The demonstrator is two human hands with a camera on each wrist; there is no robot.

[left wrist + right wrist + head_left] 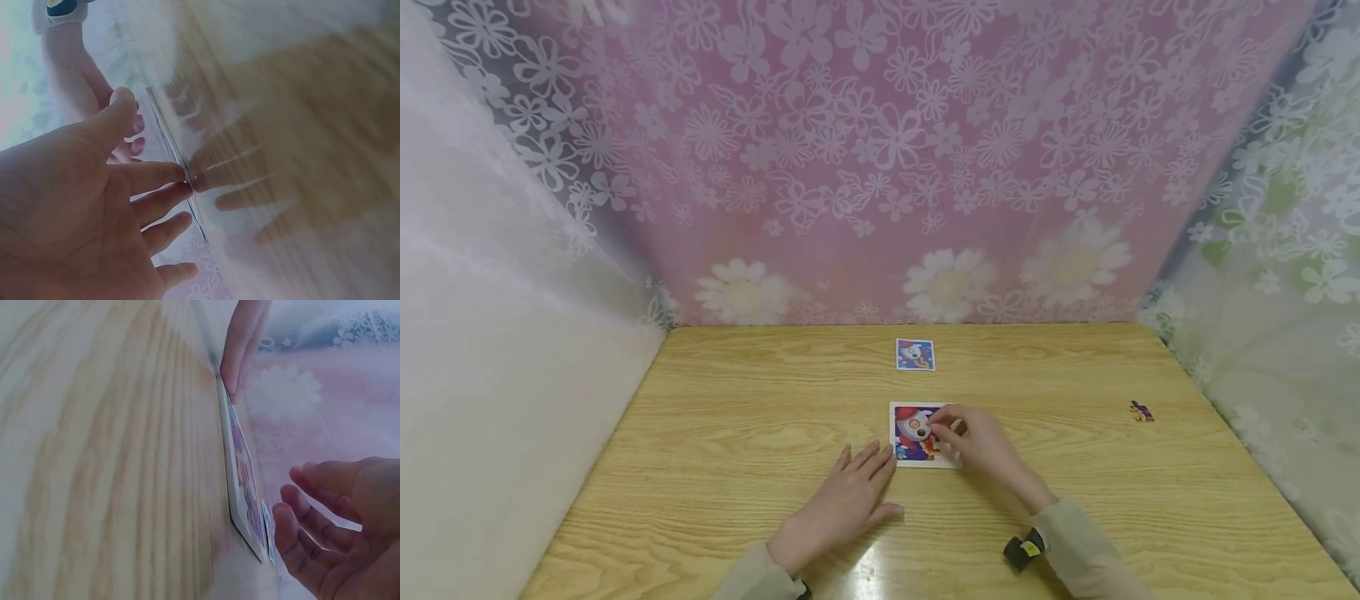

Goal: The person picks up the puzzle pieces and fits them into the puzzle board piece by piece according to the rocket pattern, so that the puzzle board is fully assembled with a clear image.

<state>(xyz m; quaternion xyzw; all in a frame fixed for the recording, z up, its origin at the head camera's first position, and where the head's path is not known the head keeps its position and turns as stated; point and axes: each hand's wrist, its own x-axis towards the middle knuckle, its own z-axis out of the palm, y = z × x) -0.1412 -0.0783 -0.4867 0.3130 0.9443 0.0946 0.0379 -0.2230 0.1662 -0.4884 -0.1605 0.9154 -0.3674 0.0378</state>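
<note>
A small jigsaw puzzle (908, 446) in a white-bordered board lies flat in front of me, with a cartoon picture in purple, red and white. My left hand (853, 492) rests at its left edge, fingers straight and spread, fingertips right at the border. Over the right half of the puzzle is my right hand (977, 442), its fingers bent and the thumb and index fingertips close together above the picture. In the right wrist view those fingertips (300, 472) come together over the board; I cannot tell whether they pinch a piece. The hand hides part of the puzzle's right side.
Behind the puzzle lies a small picture card (915, 355) with a similar cartoon. A loose jigsaw piece (1142, 412) sits far to the right on the wooden table (737, 392). Flowered curtains (865, 167) enclose the back and both sides.
</note>
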